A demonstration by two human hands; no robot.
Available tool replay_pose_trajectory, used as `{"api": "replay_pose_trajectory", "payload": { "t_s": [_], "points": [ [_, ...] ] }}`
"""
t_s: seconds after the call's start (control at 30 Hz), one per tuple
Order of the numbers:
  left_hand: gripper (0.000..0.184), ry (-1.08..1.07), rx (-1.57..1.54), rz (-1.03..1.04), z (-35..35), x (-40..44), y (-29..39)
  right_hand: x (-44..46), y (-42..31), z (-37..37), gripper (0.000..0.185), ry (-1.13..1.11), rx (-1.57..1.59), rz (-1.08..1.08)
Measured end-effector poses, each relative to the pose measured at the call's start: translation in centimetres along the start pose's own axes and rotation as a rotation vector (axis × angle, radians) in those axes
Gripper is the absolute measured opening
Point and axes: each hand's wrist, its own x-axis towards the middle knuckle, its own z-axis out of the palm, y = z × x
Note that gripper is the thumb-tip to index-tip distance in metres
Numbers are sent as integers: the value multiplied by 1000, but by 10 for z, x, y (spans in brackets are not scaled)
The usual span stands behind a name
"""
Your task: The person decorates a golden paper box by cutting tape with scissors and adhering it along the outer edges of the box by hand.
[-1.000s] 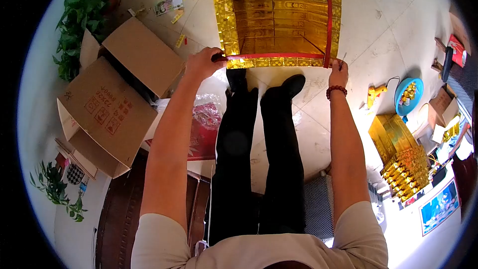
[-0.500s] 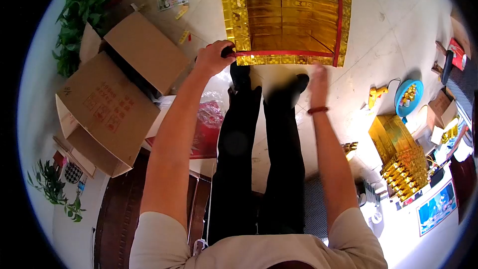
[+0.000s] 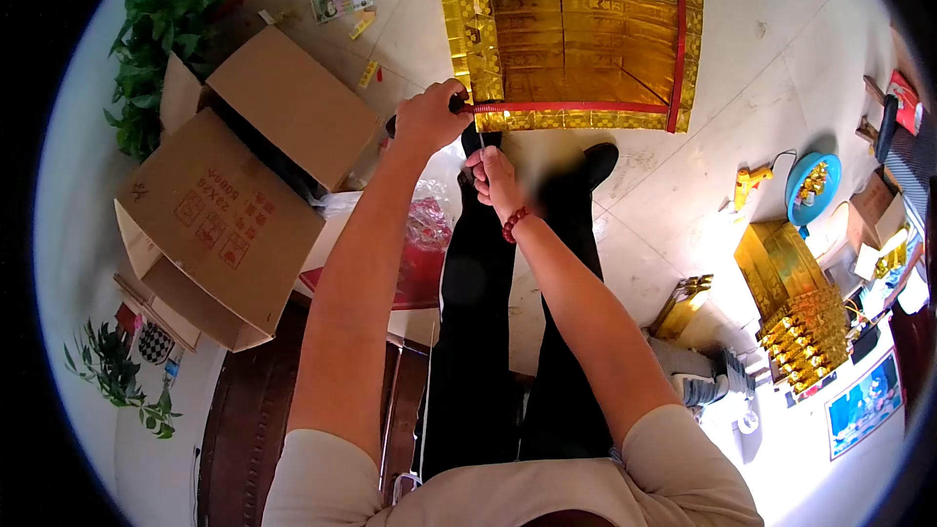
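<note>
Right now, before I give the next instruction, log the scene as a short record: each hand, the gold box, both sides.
Left hand: grips a dark object at the near red strip's left end
Right hand: nearer the body, pinching a thin object, too small to identify
Gold box: red strips along near and right edges
Left side: open cardboard box
Right side: yellow gun-shaped tool beside blue basin

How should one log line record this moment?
left hand: dark object, at lower red strip's end | right hand: thin object | gold box: open
</note>
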Motion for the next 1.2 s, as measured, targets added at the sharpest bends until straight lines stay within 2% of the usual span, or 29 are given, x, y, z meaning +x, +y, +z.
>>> {"api": "replay_pose_trajectory", "payload": {
  "t_s": [0.23,0.3,0.5,0.83,1.03,1.1,1.2],
  "points": [
    [37,-137,-62,-100,-5,6,3,9,-9,5,38,17,-25,-33],
    [37,-181,-190,-109,7,13,-9,12,-8,7,39,31,3,-16],
    [34,-190,-334,-74,12,19,-17,9,-7,8,39,41,-14,12],
    [35,-216,-415,-98,12,25,-20,11,-24,19,41,62,-18,-23],
    [34,-305,-412,-111,0,22,-14,13,-22,19,42,46,-11,1],
    [34,-394,-564,-144,-4,20,-11,12,-25,18,43,55,-12,18],
    [33,-394,-630,-149,2,21,-15,14,-27,18,43,66,-30,50]
  ]
}}
